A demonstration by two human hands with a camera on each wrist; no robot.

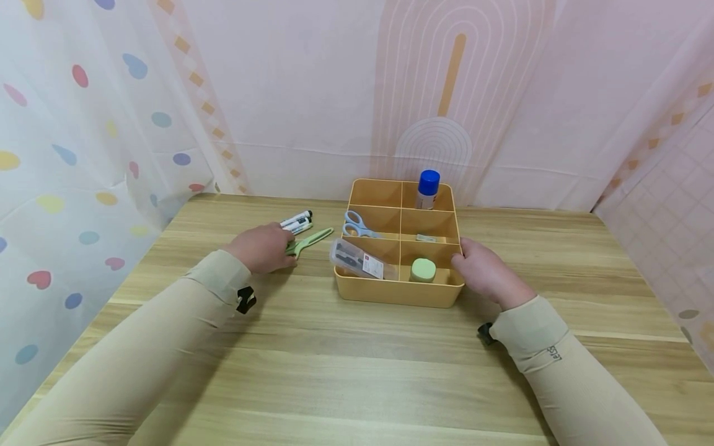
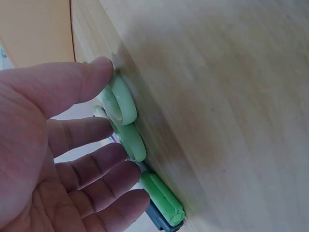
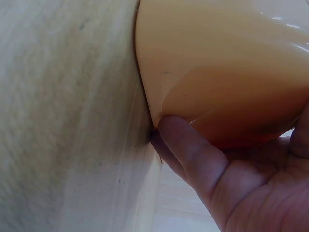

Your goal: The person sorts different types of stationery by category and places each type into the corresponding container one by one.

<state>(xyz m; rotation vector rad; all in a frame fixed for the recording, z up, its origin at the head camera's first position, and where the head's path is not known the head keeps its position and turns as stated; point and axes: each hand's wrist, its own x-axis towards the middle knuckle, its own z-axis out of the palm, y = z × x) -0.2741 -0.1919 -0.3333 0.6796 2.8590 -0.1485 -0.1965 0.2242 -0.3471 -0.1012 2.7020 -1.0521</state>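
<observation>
Beside my left hand (image 1: 262,248) lie light green scissors (image 1: 313,238) on the table. In the left wrist view their handle loops (image 2: 124,104) sit just past the thumb and forefinger, with a gap between thumb and fingers. Several white markers (image 1: 298,221) lie just beyond this hand; a green-capped marker (image 2: 161,198) is near its little finger. My right hand (image 1: 488,269) holds the right side of a yellow-orange divided organizer box (image 1: 396,292). Its fingers (image 3: 193,150) lie against the outer wall, low down; the thumb is at the rim.
In the box's compartments are a blue-capped glue stick (image 1: 428,186), blue scissors (image 1: 357,224), a small pale item (image 1: 426,238), a light green rounded item (image 1: 423,270) and a clear case (image 1: 359,259) leaning on the divider. Patterned curtains (image 1: 301,93) hang behind the wooden table (image 1: 357,371).
</observation>
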